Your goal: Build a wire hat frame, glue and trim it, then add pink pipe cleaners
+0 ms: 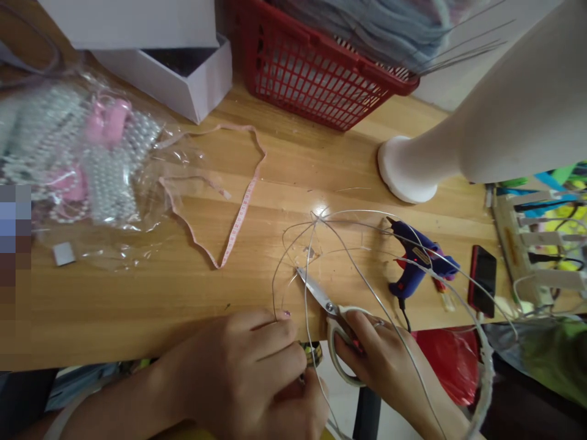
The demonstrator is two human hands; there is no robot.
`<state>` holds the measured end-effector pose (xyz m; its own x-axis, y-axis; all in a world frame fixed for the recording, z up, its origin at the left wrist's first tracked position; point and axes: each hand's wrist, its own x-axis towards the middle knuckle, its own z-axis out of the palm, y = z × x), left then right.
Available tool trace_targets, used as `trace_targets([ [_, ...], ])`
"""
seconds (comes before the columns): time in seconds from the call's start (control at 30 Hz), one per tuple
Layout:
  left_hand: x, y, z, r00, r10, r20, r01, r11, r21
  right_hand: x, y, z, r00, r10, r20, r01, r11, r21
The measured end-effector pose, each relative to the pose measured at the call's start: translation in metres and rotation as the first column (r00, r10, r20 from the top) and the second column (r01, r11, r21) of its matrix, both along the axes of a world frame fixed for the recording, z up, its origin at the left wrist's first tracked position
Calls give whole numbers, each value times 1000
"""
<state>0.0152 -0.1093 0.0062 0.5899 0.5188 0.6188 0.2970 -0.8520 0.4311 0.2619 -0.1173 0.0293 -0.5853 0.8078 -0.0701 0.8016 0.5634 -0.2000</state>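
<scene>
My right hand (389,360) grips scissors (331,308) with pale handles. Their blades look closed, and the tip points up and left among the wires. A wire frame (353,263) of thin silvery strands fans out from a knot near the middle of the table. One long strand on the right is wrapped in white. My left hand (257,373) has its fingers curled at the frame's near left side, closed on a wire; its fingertips are partly hidden. Both hands are at the table's front edge.
A glue gun (413,260) and a phone (483,281) lie to the right, near a white stand (408,171). A pink measuring tape (238,226) and bagged pearl strings (110,177) lie left. Behind are a red basket (316,79) and a white box (202,85).
</scene>
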Motion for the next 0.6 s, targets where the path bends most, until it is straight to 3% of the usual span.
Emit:
trace_targets([
  [0.33,1,-1,1,1000,-19,-9,19,1000,5,9,-4,-4,989,-123,-81,124,992,4],
  [0.6,2,-3,5,998,-33,-48,31,999,-42,4,5,6,1000,-18,-23,18,1000,-14],
])
